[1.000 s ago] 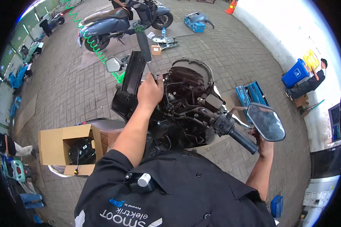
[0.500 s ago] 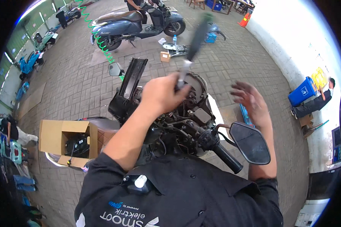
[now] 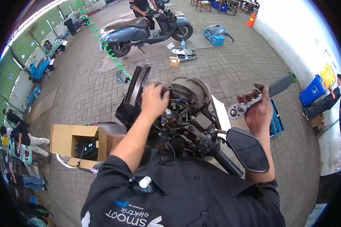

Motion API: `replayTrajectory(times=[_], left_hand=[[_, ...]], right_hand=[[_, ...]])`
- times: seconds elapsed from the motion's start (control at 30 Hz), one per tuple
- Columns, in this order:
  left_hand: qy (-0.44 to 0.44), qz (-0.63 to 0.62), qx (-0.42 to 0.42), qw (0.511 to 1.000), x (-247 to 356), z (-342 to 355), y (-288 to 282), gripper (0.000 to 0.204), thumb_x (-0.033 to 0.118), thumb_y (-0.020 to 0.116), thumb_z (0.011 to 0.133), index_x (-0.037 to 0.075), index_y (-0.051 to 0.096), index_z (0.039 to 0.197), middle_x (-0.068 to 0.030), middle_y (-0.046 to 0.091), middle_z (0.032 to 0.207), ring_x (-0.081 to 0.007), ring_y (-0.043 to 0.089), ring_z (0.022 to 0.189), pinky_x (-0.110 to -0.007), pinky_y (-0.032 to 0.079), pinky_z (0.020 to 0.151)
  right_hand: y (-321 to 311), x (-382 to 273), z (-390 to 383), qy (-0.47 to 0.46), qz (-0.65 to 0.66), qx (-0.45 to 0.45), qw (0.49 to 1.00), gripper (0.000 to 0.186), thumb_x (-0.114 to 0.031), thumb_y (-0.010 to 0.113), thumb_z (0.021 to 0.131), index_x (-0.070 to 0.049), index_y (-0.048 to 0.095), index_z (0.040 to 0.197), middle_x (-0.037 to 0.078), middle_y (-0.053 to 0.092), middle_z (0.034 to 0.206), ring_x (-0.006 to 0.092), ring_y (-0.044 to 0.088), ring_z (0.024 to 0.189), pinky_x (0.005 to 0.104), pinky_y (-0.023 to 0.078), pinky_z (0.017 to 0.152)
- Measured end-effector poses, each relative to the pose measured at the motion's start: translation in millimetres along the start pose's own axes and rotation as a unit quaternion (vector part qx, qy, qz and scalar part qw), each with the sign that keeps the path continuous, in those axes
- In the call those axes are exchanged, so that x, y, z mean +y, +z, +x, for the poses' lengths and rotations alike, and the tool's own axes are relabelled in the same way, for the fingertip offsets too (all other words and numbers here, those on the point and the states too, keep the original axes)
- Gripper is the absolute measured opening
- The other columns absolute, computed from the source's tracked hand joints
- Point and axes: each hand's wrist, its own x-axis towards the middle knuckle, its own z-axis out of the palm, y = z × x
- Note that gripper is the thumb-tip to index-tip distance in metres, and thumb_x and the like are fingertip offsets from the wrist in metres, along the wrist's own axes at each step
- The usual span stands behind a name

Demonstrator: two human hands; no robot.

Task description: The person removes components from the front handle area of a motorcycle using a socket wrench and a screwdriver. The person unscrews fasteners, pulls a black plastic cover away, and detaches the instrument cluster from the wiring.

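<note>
In my right hand is a ratchet wrench, its round head toward me and its dark, green-ended handle angled up to the right. Fingers and palm of that hand are darkly smudged. My left hand is over the left part of the opened scooter front, fingers curled by the dark parts; what they hold, if anything, is hidden. Below and right of it lie exposed wires and connectors and a round dark housing. A black body panel stands tilted beside my left hand.
The right handlebar grip and mirror are close to my right forearm. An open cardboard box rests on the seat at left. A blue toolbox is on the ground beyond my right hand. A blue-grey scooter stands ahead near a person.
The ratchet wrench, held up in my left hand before, is now in my right hand. My left hand has lowered slightly toward the scooter's parts, and the view has shifted a little.
</note>
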Motion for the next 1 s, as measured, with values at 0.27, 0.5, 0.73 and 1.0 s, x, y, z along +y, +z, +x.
replayTrajectory(times=[0.27, 0.5, 0.73, 1.0], left_hand=[[-0.088, -0.109, -0.093, 0.986, -47.4, -10.6, 26.9, 0.036, 0.025, 0.073, 0.081, 0.004, 0.062, 0.108, -0.0163, 0.063, 0.102, -0.0369, 0.058, 0.102, -0.046, 0.046, 0.089], [0.008, -0.026, -0.165, 0.986, -61.5, -5.8, 32.3, 0.028, 0.028, 0.068, 0.086, 0.004, 0.065, 0.1, -0.0154, 0.062, 0.103, -0.0361, 0.057, 0.104, -0.046, 0.045, 0.091], [0.045, 0.018, -0.167, 0.985, -57.4, -5.0, 30.9, 0.029, 0.032, 0.063, 0.091, 0.007, 0.067, 0.106, -0.01, 0.062, 0.115, -0.0313, 0.05, 0.121, -0.053, 0.03, 0.11], [-0.12, -0.11, -0.236, 0.958, -74.0, -2.5, 39.1, 0.03, 0.032, 0.064, 0.09, 0.005, 0.071, 0.101, -0.0124, 0.065, 0.113, -0.0342, 0.054, 0.116, -0.051, 0.029, 0.11]], right_hand=[[-12.9, 11.2, -1.0, -0.005, 0.008, 0.073, 0.997, 0.038, -0.038, 0.049, 0.103, -0.001, 0.052, 0.114, 0.005, 0.057, 0.074, 0.0232, 0.063, 0.067, 0.0487, 0.056, 0.074], [-12.5, 18.2, -1.1, 0.01, -0.012, 0.014, 1.0, 0.038, -0.038, 0.05, 0.102, -0.003, 0.049, 0.117, 0.002, 0.054, 0.074, 0.0198, 0.062, 0.07, 0.0471, 0.054, 0.078], [-4.4, 19.1, -3.8, 0.016, -0.027, 0.04, 0.999, 0.033, -0.029, 0.051, 0.103, 0.002, 0.051, 0.113, 0.006, 0.056, 0.074, 0.0228, 0.062, 0.065, 0.0428, 0.057, 0.067], [-2.8, 24.7, -1.6, 0.011, -0.033, 0.019, 0.999, 0.035, -0.031, 0.051, 0.103, 0.002, 0.052, 0.112, 0.005, 0.053, 0.072, 0.0197, 0.058, 0.066, 0.0406, 0.055, 0.067]])
